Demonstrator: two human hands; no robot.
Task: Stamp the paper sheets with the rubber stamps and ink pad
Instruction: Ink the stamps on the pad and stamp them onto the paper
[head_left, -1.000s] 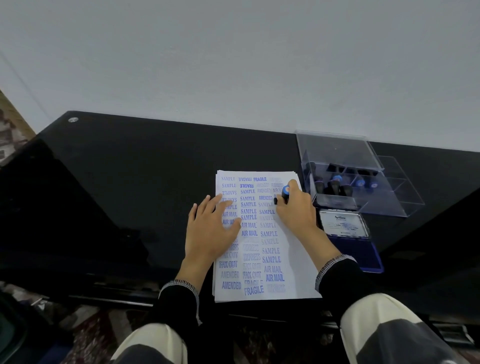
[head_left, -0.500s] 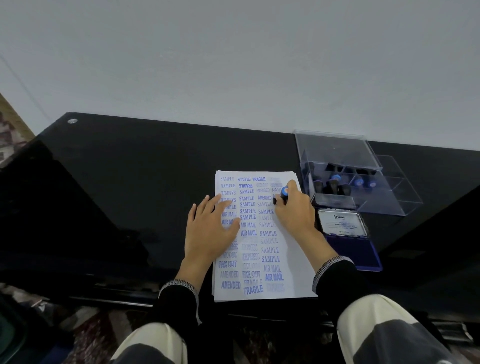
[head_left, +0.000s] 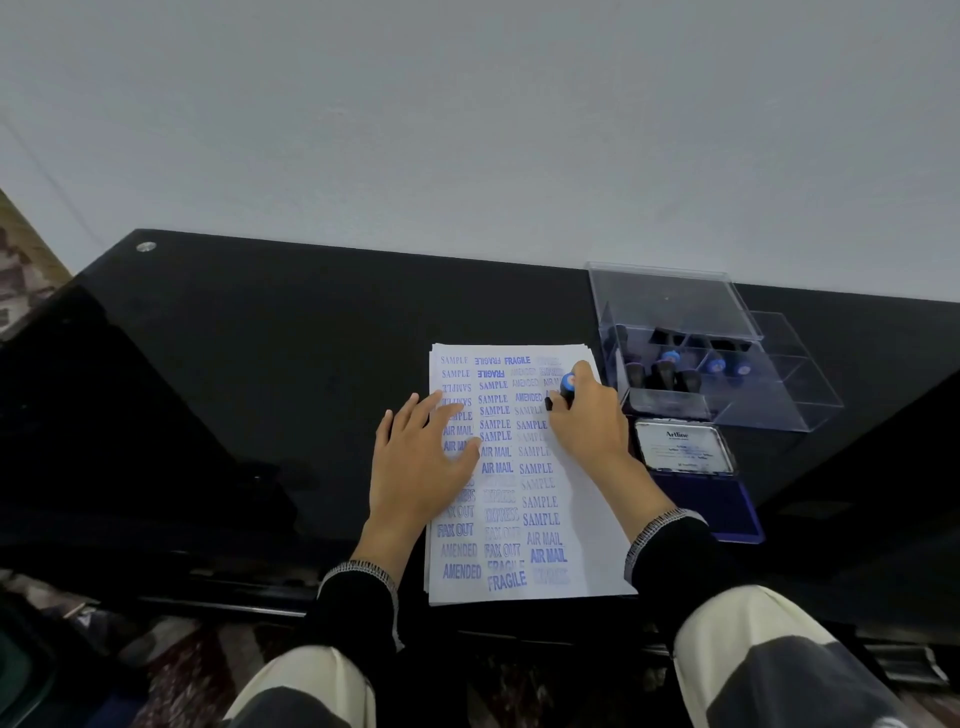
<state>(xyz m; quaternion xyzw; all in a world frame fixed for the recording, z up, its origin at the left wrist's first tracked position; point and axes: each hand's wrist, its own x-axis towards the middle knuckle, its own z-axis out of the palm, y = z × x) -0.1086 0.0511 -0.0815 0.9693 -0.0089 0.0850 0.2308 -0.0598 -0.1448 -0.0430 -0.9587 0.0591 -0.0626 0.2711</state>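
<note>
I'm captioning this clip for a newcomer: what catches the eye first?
The white paper, crowded with blue stamp prints, lies mid-table, bright against the black table. The left hand lies flat on it while the right hand grips a stamp near its top right. Right of it sit a clear stamp box and open ink pad.

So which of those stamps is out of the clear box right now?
The blue-topped stamp gripped by the right hand, pressed on the paper sheets. The others stand inside the clear box.

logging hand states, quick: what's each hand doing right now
Left hand: open, fingers flat on the paper sheets.
Right hand: closed around a rubber stamp, on the top sheet.
</note>
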